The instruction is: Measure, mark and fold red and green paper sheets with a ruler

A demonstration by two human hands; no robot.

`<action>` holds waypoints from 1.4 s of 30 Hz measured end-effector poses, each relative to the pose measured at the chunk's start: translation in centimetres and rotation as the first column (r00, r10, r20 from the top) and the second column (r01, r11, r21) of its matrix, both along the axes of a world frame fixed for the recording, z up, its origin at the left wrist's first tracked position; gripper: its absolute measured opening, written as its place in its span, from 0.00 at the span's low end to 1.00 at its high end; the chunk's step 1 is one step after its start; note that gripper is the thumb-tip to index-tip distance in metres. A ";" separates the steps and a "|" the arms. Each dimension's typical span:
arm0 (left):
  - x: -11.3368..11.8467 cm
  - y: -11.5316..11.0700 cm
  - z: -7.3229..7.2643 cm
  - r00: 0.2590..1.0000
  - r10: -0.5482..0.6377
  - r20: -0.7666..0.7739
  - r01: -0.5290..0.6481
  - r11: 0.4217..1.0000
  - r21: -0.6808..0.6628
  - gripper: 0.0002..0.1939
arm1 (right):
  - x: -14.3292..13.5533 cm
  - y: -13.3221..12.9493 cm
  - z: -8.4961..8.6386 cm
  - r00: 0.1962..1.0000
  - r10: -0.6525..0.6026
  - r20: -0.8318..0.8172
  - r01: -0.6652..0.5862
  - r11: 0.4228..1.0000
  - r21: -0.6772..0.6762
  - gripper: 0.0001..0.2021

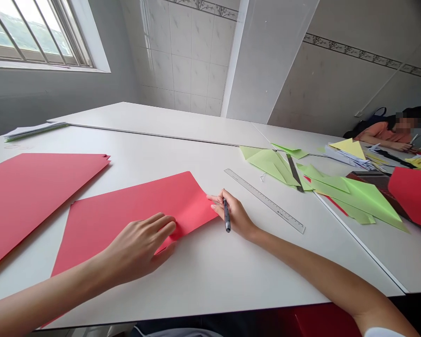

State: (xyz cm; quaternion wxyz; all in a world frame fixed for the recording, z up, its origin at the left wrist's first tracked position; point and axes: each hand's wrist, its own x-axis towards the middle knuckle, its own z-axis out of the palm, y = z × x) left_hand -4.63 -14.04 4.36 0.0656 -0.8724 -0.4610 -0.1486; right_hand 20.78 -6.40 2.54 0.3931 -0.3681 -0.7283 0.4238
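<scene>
A sheet of red paper (126,210) lies at an angle before me, its right end bent up slightly. My left hand (143,243) rests on its near edge, fingers curved on the paper and thumb apart from them. At the sheet's right corner is my right hand (233,213), closed around a dark pen (226,216) that points down toward me. The fingertips of that hand touch the paper's corner; whether they pinch it I cannot tell. A clear ruler (266,201) lies on the table just right of my right hand.
A stack of larger red sheets (38,192) is at the left, with a pile of papers (35,131) behind it. Green paper pieces (351,192) spread over the right side of the white table (196,285). A co-worker (389,131) sits far right; another red sheet (414,196) is nearer.
</scene>
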 end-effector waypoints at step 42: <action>6.9 2.9 1.3 0.992 -0.035 -0.124 0.019 0.992 -0.127 0.18 | 1.0 -0.1 0.2 0.956 -0.267 0.125 0.246 0.956 0.159 0.14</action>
